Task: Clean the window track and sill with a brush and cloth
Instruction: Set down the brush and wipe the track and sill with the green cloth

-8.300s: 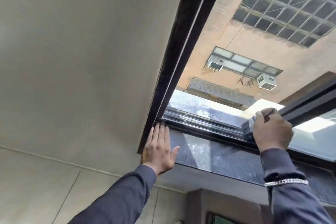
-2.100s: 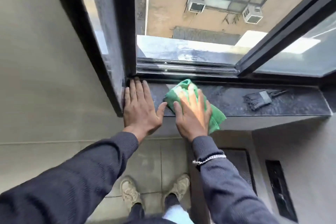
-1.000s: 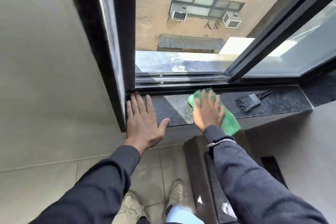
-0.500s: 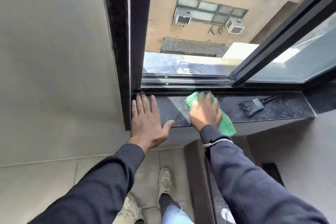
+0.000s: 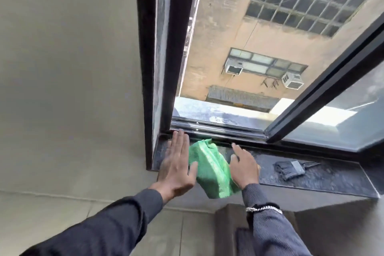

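A dark speckled stone sill [image 5: 324, 181] runs under the open window, with the black metal track [image 5: 218, 129] just behind it. A green cloth [image 5: 209, 166] lies bunched near the sill's left end and hangs over its front edge. My left hand [image 5: 176, 164] rests flat on the sill's left corner, fingers together, touching the cloth's left side. My right hand [image 5: 245, 168] presses on the cloth's right edge, index finger pointing at the track; the cloth's lower end runs under that wrist. A small black-bristled brush [image 5: 289, 169] lies on the sill further right, untouched.
The dark upright window frame [image 5: 164, 58] stands at the left against a grey wall. The sliding glass sash [image 5: 324, 87] crosses the upper right. Outside is a tan building with air-conditioner units. A dark cabinet top [image 5: 228, 218] sits below the sill.
The cloth has slid left along the sill and now shows bunched between my hands instead of under my right palm. My view has tilted upward. The brush has not moved.
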